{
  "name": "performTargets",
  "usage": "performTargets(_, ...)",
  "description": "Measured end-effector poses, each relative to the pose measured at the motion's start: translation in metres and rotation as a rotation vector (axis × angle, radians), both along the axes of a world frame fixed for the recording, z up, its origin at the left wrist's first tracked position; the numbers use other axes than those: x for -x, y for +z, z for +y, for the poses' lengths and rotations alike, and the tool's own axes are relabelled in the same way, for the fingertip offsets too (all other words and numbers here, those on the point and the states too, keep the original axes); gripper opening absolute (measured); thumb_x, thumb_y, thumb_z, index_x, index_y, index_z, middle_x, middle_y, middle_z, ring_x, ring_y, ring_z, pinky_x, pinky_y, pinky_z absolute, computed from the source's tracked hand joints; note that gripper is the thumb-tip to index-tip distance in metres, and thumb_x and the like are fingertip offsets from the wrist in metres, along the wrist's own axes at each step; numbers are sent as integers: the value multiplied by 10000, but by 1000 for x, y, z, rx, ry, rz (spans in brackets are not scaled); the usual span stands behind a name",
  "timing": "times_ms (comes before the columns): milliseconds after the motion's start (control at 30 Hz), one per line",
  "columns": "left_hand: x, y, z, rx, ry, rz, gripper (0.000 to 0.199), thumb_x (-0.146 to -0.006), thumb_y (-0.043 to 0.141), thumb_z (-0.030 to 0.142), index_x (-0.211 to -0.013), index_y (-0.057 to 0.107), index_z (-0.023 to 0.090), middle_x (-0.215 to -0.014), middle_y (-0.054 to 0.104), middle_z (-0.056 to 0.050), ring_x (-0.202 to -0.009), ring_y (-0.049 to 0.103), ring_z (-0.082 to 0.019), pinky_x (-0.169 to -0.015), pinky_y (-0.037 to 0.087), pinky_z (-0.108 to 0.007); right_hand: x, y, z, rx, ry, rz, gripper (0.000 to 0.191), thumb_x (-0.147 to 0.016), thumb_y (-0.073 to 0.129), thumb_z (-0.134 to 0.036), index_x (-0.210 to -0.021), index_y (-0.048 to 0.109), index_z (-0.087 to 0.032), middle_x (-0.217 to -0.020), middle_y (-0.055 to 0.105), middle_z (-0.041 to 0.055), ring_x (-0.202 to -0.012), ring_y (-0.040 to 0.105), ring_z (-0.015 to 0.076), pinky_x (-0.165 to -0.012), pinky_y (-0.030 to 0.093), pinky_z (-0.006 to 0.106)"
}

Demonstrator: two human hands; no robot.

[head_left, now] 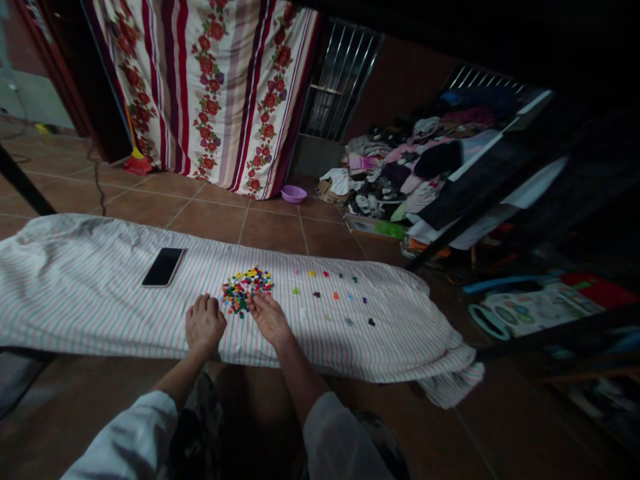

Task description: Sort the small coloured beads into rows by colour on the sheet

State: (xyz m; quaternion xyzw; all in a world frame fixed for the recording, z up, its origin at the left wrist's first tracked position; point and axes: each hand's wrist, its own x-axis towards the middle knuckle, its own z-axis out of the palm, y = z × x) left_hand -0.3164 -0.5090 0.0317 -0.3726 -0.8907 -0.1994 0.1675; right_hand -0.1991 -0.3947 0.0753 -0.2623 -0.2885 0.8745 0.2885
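Observation:
A heap of tiny multicoloured beads [246, 290] lies on a striped white cloth [100, 300] spread over a long low surface. My right hand [269, 319] rests at the heap's lower right edge, its fingertips touching the beads. Whether it pinches any is too small to tell. My left hand [205, 323] sits on the cloth just left of the heap, fingers curled down and holding nothing visible. Several small beads in separate colours [330, 293] stand apart in loose rows to the right. A black smartphone [163, 267] lies face up on the cloth, left of my hands.
Brown floor tiles surround the cloth-covered surface. Beyond it are a purple plastic basin [293, 194], a floral striped curtain [210, 93] and a large heap of clothes [400, 167]. Dark metal bars [500, 213] and a printed toy board [540, 307] occupy the right side.

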Motion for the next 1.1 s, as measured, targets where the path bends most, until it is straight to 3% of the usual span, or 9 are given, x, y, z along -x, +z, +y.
performTargets(367,-2,6,-2,54,2,-18,212,-852,450,205,-989,604,159,-1243,615,-138,-1185,535,-269,-943,389,-399,-29,-1,8,-60,-63,35,222,-613,797,-84,-783,683,-170,-755,684,-3,-700,623,101,-645,492,209)
performTargets(733,-8,21,-3,138,27,-73,274,-881,373,246,-1017,598,167,-1257,596,-123,-1148,553,-274,-917,406,-416,-66,-1,9,20,-118,45,235,-592,793,-104,-791,684,-167,-740,675,-9,-669,607,76,-604,474,157)
performTargets(1100,-15,38,-2,208,24,-194,310,-886,342,284,-1049,584,178,-1303,563,-147,-1186,534,-313,-962,415,-459,-122,0,43,32,-262,37,193,-642,756,-75,-780,675,-184,-764,661,-8,-670,603,88,-609,499,179)
